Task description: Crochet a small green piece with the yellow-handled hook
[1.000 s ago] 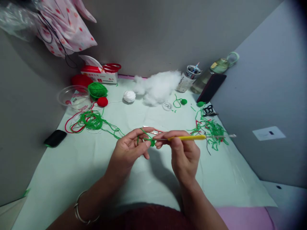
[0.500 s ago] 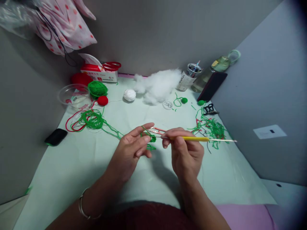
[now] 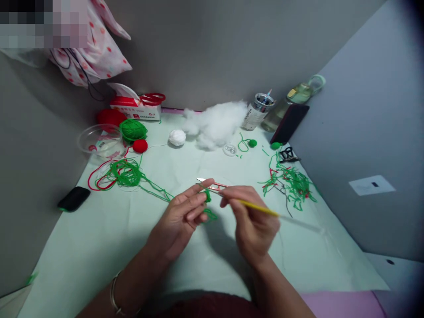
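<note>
Between the fingertips of my left hand (image 3: 180, 216) is a small green crocheted piece (image 3: 207, 195), with green yarn running from it to a loose tangle (image 3: 127, 173) on the left. My right hand (image 3: 253, 221) grips a crochet hook with a yellow handle (image 3: 258, 207). The hook's thin metal tip lies by the green piece and my left index finger; the exact contact is too small to tell. The rear end of the hook is blurred. Behind my fingertips, small scissors (image 3: 218, 186) lie on the table, partly hidden.
White stuffing (image 3: 220, 124) and a white yarn ball (image 3: 177, 138) sit at the back. Green and red yarn scraps (image 3: 296, 185) lie right, near a phone (image 3: 290, 123) and a pen cup (image 3: 259, 112). Left are a green yarn ball (image 3: 133, 130), a plastic tub (image 3: 99, 143) and a black case (image 3: 74, 198).
The hook has tilted, its rear end swinging down and its tip rising toward my left index finger. My right hand has turned with it. The whole view has shifted slightly.
</note>
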The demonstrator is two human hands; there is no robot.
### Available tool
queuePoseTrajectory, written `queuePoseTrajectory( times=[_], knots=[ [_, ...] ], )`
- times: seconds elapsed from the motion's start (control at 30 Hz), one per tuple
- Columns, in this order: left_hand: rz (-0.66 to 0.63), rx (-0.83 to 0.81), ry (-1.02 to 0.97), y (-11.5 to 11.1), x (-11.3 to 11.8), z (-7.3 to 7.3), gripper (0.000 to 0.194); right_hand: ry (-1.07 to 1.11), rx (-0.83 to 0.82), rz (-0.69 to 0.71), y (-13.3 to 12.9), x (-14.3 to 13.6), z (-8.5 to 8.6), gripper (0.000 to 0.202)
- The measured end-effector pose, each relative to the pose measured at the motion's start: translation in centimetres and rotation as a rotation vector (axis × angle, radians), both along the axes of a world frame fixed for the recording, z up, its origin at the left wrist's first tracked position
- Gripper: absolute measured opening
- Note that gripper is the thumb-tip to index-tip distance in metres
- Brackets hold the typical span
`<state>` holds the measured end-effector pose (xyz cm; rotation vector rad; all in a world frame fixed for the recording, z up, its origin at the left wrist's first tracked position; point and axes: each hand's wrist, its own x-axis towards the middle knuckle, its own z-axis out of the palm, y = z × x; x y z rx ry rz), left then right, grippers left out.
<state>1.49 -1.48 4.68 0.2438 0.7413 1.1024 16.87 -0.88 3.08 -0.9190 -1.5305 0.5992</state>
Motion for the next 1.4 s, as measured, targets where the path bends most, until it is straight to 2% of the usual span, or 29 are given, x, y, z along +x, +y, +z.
queuePoseTrajectory(
  times=[0.07, 0.13, 0.27, 0.57, 0.67, 0.73, 0.8, 0.9, 0.97, 1.13, 1.27, 1.4],
  knots=[
    [0.027, 0.033, 0.039, 0.1, -0.1, 0.1, 0.030, 0.227, -0.156, 0.076, 0.4, 0.0, 0.2, 0.022],
    [0.048, 0.106, 0.128, 0.0, -0.1, 0.2, 0.032, 0.342, -0.262, 0.166, 0.7, -0.1, 0.3, 0.017],
    [0.079, 0.177, 0.261, -0.4, 0.3, 0.0, 0.038, 0.291, -0.280, 0.165, 0.6, -0.5, -0.1, 0.014],
    [-0.055, 0.033, -0.061, -0.2, -0.6, 0.4, 0.039, 0.530, -0.461, 0.207, 1.2, -0.1, 0.1, 0.014],
    [-0.078, 0.032, -0.100, -0.3, -0.8, 0.4, 0.036, 0.603, -0.575, 0.211, 1.7, 0.1, 0.3, 0.019],
    [-0.063, 0.072, -0.050, -0.3, -0.6, 0.2, 0.034, 0.604, -0.623, 0.227, 1.7, 0.0, 0.3, 0.020],
    [-0.015, 0.147, 0.080, -0.4, -0.1, -0.2, 0.032, 0.551, -0.582, 0.247, 1.5, -0.2, 0.1, 0.019],
    [0.076, 0.243, 0.297, -0.5, 0.5, -0.8, 0.031, 0.390, -0.429, 0.236, 1.0, -0.5, -0.2, 0.013],
    [0.097, 0.268, 0.360, -0.5, 0.6, -1.1, 0.030, 0.331, -0.398, 0.225, 0.9, -0.5, -0.5, 0.009],
    [0.063, 0.275, 0.321, -0.5, 0.1, -1.1, 0.024, 0.463, -0.533, 0.226, 1.0, -0.2, -0.9, 0.008],
    [0.086, 0.242, 0.314, -0.5, -0.1, -0.8, 0.015, 0.539, -0.615, 0.239, 1.3, -0.4, -0.6, 0.014],
    [0.065, 0.249, 0.305, -0.6, 0.0, -0.8, 0.019, 0.609, -0.632, 0.235, 1.4, -0.6, -0.2, 0.014]
  ],
)
